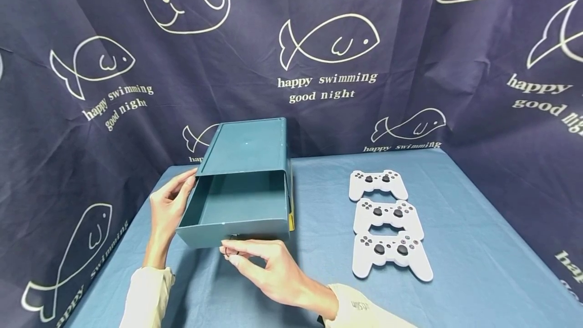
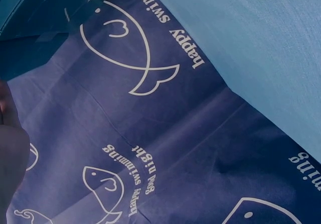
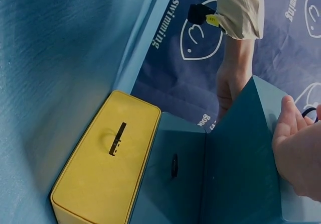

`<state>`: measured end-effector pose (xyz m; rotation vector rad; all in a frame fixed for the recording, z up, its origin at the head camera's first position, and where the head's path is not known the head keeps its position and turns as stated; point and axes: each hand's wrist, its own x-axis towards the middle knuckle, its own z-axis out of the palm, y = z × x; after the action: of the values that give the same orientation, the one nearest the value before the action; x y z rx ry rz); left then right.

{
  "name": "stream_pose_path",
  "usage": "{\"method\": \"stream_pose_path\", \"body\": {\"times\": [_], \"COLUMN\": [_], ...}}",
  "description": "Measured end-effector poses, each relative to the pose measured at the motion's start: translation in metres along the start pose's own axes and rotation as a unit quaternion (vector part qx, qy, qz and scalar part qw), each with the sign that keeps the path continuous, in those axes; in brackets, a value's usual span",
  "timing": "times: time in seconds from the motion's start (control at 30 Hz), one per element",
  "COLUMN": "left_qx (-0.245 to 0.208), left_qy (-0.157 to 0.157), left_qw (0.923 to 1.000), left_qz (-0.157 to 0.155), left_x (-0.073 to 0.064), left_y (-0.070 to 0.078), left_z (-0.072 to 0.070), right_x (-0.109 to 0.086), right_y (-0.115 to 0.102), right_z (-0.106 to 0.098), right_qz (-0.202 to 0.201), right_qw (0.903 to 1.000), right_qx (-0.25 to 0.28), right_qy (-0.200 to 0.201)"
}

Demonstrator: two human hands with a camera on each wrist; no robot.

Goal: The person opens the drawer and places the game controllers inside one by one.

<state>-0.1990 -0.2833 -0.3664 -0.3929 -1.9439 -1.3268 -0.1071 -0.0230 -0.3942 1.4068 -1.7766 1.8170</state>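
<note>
A teal drawer cabinet [image 1: 246, 146] stands on the blue cloth, its top drawer [image 1: 243, 211] pulled out toward me. Nothing lies on the visible floor of that drawer. My left hand [image 1: 167, 206] holds the cabinet's left side near the front edge, with its fingertips partly hidden. At the drawer's front, my right hand [image 1: 273, 270] pinches a dark loop pull [image 3: 310, 112] between thumb and fingers. Below, the right wrist view shows a shut teal drawer front [image 3: 170, 176] and a yellow drawer front [image 3: 108, 158], each with a dark pull.
Three white game controllers [image 1: 391, 257] lie in a column to the right of the cabinet, the nearer ones overlapping slightly. A navy curtain [image 1: 328, 125] printed with white fish rises behind and beside the blue-covered table [image 1: 478, 267].
</note>
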Motion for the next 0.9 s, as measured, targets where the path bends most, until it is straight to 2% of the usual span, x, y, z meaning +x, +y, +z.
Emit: {"method": "stream_pose_path", "body": {"times": [0.57,0.9], "left_qx": [-0.004,-0.004], "left_qy": [0.002,0.002], "left_qw": [1.0,1.0], "left_qz": [-0.005,-0.008], "left_x": [0.0003,0.0003], "left_y": [0.0019,0.0013], "left_z": [0.0004,0.0003], "right_x": [-0.0042,-0.0061], "right_y": [-0.0009,-0.0003], "right_z": [0.0023,0.002], "right_qz": [-0.013,-0.017], "right_qw": [0.9998,0.9998], "right_qx": [0.011,-0.007], "right_qy": [-0.005,-0.008]}}
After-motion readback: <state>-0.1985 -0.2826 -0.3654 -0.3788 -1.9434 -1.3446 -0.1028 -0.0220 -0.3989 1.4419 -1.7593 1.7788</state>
